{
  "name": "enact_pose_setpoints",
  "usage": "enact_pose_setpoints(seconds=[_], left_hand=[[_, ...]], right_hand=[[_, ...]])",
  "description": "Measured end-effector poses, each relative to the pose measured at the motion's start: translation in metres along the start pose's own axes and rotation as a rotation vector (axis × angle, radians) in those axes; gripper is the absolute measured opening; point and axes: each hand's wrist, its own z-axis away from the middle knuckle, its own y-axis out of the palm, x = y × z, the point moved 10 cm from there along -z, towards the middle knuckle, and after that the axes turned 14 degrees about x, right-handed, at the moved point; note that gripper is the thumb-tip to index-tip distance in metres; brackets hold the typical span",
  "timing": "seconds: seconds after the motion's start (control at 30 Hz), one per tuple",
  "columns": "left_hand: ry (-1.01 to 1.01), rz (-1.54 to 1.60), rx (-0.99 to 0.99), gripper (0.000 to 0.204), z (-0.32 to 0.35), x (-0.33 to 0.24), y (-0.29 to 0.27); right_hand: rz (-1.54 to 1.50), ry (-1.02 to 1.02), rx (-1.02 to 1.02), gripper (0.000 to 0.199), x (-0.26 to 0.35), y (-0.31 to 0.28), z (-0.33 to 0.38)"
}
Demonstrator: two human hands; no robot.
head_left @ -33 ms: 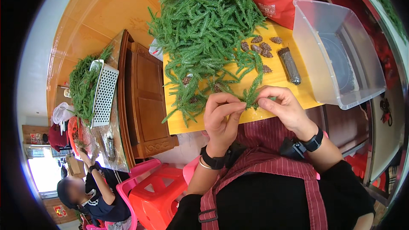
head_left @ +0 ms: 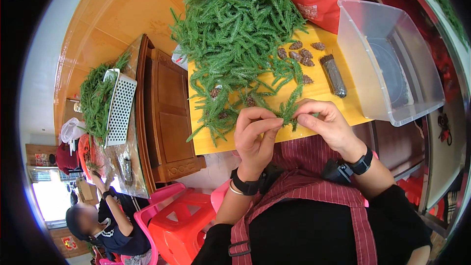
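Observation:
Both my hands meet over the near edge of the yellow table (head_left: 211,142), at a small green artificial pine sprig (head_left: 290,104). My left hand (head_left: 256,135) pinches the sprig's base between thumb and forefinger. From the other side, my right hand (head_left: 329,123) has its thumb and fingertips closed on the same sprig. Exactly what lies between the fingertips is too small to make out. Beyond my hands spreads a large heap of green pine branches (head_left: 235,24). A brown pine cone (head_left: 250,101) rests among the sprigs just past my left hand.
Several loose pine cones (head_left: 305,56) lie right of the heap, beside a dark wrapped bundle of thin stems (head_left: 333,76). A clear plastic bin (head_left: 355,68) stands at the right, a red bag (head_left: 324,0) behind. At far left, a person (head_left: 113,216) works near a white perforated basket (head_left: 121,110).

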Motion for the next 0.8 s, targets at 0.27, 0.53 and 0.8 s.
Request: enact_pose_setpoints(seconds=[0.27, 0.53, 0.8], left_hand=[[-0.020, 0.010, 0.058, 0.017, 0.002, 0.002, 0.007], [0.014, 0.011, 0.052, 0.019, 0.004, -0.001, 0.007], [0.075, -0.034, 0.078, 0.021, 0.006, -0.009, 0.010]], right_hand=[[0.206, -0.124, -0.017, 0.021, 0.022, 0.003, -0.003], [0.013, 0.038, 0.036, 0.019, 0.001, 0.004, 0.001], [0.071, 0.037, 0.043, 0.017, 0.006, 0.005, 0.003]])
